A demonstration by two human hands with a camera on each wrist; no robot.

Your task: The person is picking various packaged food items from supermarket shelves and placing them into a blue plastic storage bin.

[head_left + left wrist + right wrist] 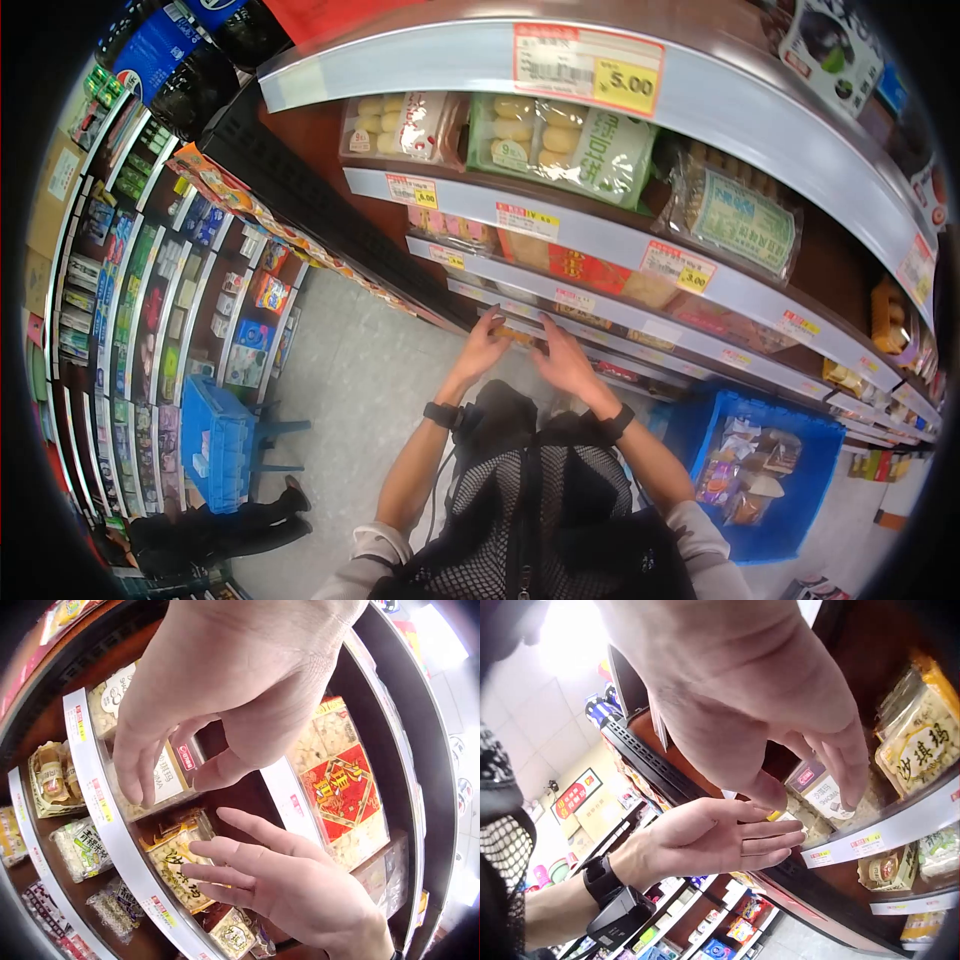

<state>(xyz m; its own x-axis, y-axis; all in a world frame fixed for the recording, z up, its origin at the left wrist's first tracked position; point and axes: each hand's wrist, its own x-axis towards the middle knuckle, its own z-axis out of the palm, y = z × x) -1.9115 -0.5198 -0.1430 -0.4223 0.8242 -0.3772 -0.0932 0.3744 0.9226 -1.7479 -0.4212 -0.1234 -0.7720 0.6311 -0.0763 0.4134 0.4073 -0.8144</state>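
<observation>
In the head view my left hand (pixel 485 345) and right hand (pixel 562 362) reach side by side to a lower shelf. The left hand (pixel 225 697), large in the left wrist view, overlaps a clear pack of pale sweets with a white label and red logo (pixel 176 776). Its fingers look straight in the right wrist view. My right hand (pixel 292 885) has its fingers spread beside a yellow-edged sachima pack (pixel 180 862). In the right wrist view the right hand (pixel 780 712) overlaps the same white-labelled pack (pixel 829 791). Neither hand grips anything.
A blue crate (pixel 815 470) with several packaged foods stands at my right. Shelf edges with price tags (pixel 585 75) jut out above the hands. Behind at left are a blue basket (pixel 215 440), a person in dark trousers (pixel 225 535) and stocked shelves (pixel 150 300).
</observation>
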